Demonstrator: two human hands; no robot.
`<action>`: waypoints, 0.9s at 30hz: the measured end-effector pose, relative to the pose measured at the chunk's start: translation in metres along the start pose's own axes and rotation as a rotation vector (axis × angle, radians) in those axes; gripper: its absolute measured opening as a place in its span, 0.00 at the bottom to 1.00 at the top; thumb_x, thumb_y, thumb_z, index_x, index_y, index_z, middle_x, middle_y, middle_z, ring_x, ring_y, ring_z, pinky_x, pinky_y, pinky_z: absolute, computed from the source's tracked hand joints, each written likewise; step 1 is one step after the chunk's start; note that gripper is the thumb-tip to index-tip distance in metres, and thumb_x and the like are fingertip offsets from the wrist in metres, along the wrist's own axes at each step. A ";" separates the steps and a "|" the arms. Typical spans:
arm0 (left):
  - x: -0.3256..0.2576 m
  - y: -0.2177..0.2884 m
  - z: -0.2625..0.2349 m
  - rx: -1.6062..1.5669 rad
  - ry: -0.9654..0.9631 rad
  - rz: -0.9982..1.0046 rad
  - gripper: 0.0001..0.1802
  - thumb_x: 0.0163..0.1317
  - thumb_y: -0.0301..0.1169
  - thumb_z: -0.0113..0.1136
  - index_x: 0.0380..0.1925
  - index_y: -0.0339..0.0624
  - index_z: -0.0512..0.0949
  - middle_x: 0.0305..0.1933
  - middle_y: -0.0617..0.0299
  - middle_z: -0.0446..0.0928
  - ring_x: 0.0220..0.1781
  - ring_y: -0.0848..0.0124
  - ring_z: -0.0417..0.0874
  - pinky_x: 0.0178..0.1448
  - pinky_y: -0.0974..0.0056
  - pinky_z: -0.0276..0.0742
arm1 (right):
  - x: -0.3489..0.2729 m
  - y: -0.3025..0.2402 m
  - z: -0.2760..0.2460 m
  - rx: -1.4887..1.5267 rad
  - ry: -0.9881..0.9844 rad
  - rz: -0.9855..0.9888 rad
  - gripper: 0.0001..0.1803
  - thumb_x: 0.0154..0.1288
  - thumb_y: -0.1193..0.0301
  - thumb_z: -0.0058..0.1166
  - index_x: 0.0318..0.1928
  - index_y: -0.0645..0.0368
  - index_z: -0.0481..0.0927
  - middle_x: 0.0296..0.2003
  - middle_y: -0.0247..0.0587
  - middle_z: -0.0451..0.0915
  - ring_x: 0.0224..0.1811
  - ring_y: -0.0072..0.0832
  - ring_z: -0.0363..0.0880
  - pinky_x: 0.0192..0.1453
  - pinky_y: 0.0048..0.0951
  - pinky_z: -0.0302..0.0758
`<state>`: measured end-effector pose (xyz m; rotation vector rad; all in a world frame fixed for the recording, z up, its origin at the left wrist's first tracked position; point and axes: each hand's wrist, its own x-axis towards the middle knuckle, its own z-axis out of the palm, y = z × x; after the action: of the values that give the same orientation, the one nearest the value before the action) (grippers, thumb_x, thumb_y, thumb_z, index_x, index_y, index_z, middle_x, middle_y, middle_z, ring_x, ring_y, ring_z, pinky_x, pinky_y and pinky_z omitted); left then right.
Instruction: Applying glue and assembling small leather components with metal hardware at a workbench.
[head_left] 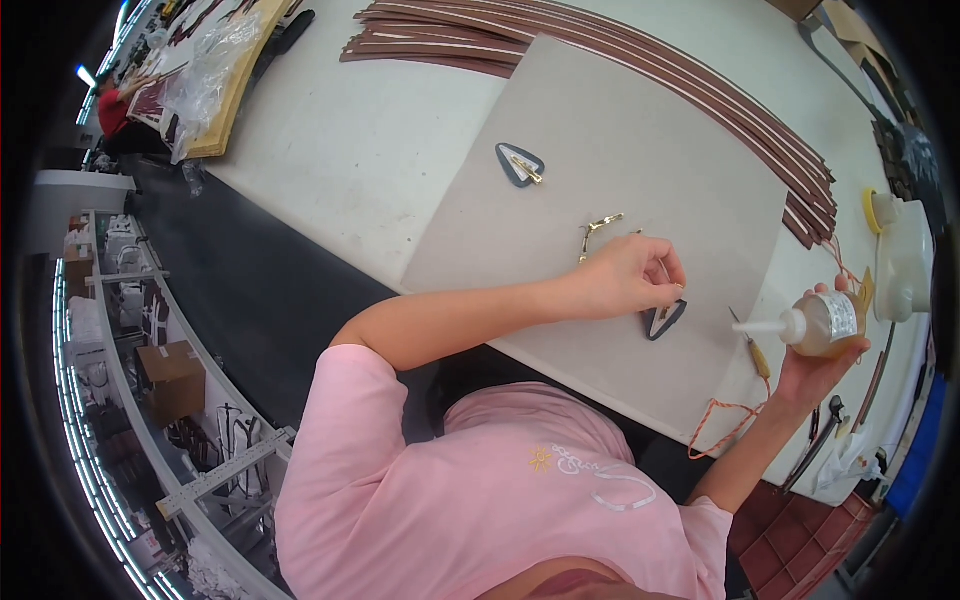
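Note:
My left hand (pixel 628 278) is over the grey board (pixel 560 110), its thumb and fingers pinched together. What the pinch holds, if anything, is too small to make out. Right below the fingertips lies a dark triangular piece (pixel 664 321) with a pale centre, partly covered by the hand. My right hand (pixel 812 375) grips a clear plastic squeeze bottle (pixel 826 327) of yellowish liquid, tilted with its white nozzle pointing left. Gold metal clips (pixel 600 226) rest just beyond my left hand. Farther left sits another dark triangular piece (pixel 520 165) with a gold clip on it.
An awl (pixel 758 355) with a wooden handle and an orange cord (pixel 722 412) lie between the board and my right arm. Long brown strips (pixel 640 55) stretch along the far side. A person in red (pixel 113 112) is at the far left, beyond plastic-covered yellow boards (pixel 232 105).

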<state>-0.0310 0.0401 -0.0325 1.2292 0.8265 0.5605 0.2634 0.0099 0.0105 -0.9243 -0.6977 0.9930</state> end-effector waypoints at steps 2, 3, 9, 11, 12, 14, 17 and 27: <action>-0.002 0.001 -0.003 -0.061 -0.019 -0.028 0.10 0.64 0.31 0.63 0.40 0.36 0.78 0.34 0.63 0.82 0.36 0.79 0.81 0.42 0.72 0.78 | -0.003 -0.006 -0.014 -0.108 -0.099 -0.044 0.47 0.62 0.35 0.52 0.65 0.63 0.64 0.55 0.55 0.76 0.54 0.42 0.79 0.60 0.39 0.77; -0.003 0.002 -0.003 -0.120 -0.033 -0.057 0.10 0.64 0.31 0.63 0.40 0.36 0.78 0.35 0.64 0.82 0.37 0.79 0.81 0.42 0.72 0.78 | -0.005 -0.010 -0.014 -0.214 -0.200 -0.084 0.48 0.60 0.35 0.53 0.65 0.63 0.64 0.54 0.58 0.76 0.53 0.43 0.79 0.60 0.39 0.78; -0.004 0.006 -0.006 -0.211 -0.019 -0.109 0.11 0.63 0.32 0.65 0.41 0.37 0.79 0.35 0.64 0.82 0.38 0.79 0.82 0.42 0.71 0.80 | -0.016 -0.018 0.012 -0.413 -0.176 -0.153 0.49 0.59 0.36 0.56 0.66 0.63 0.63 0.54 0.54 0.76 0.52 0.40 0.80 0.58 0.38 0.78; -0.004 0.005 -0.004 -0.210 -0.018 -0.105 0.10 0.63 0.31 0.65 0.41 0.37 0.79 0.35 0.64 0.82 0.38 0.79 0.82 0.42 0.71 0.80 | -0.015 -0.017 0.007 -0.338 -0.151 -0.082 0.49 0.59 0.35 0.55 0.66 0.64 0.64 0.54 0.53 0.76 0.53 0.40 0.80 0.58 0.38 0.78; -0.004 0.006 -0.003 -0.206 -0.015 -0.102 0.10 0.63 0.31 0.65 0.41 0.38 0.79 0.36 0.63 0.82 0.38 0.79 0.82 0.42 0.71 0.80 | -0.015 -0.017 0.004 -0.258 -0.125 -0.012 0.49 0.59 0.35 0.55 0.65 0.64 0.64 0.53 0.52 0.77 0.53 0.40 0.79 0.58 0.37 0.78; -0.005 0.009 -0.001 -0.217 -0.018 -0.088 0.09 0.63 0.30 0.64 0.39 0.37 0.79 0.34 0.62 0.82 0.35 0.77 0.82 0.41 0.70 0.81 | -0.021 -0.015 0.001 -0.300 -0.152 -0.045 0.47 0.61 0.38 0.55 0.65 0.64 0.64 0.51 0.52 0.77 0.52 0.40 0.80 0.58 0.38 0.78; -0.005 0.008 0.002 -0.210 -0.032 -0.083 0.08 0.62 0.28 0.64 0.38 0.36 0.79 0.33 0.60 0.82 0.34 0.76 0.83 0.39 0.69 0.82 | -0.031 -0.014 0.001 -0.357 -0.135 -0.107 0.43 0.63 0.42 0.56 0.65 0.64 0.64 0.48 0.52 0.77 0.50 0.39 0.80 0.57 0.37 0.78; -0.003 0.013 0.004 -0.200 0.014 -0.150 0.09 0.63 0.29 0.65 0.41 0.37 0.80 0.38 0.61 0.83 0.40 0.76 0.84 0.45 0.69 0.84 | -0.042 -0.002 -0.001 -0.366 0.081 -0.112 0.29 0.71 0.54 0.49 0.59 0.67 0.71 0.46 0.47 0.79 0.49 0.30 0.80 0.55 0.30 0.77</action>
<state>-0.0291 0.0391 -0.0191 0.9735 0.8460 0.5173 0.2482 -0.0294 0.0085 -1.2228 -0.8699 0.7358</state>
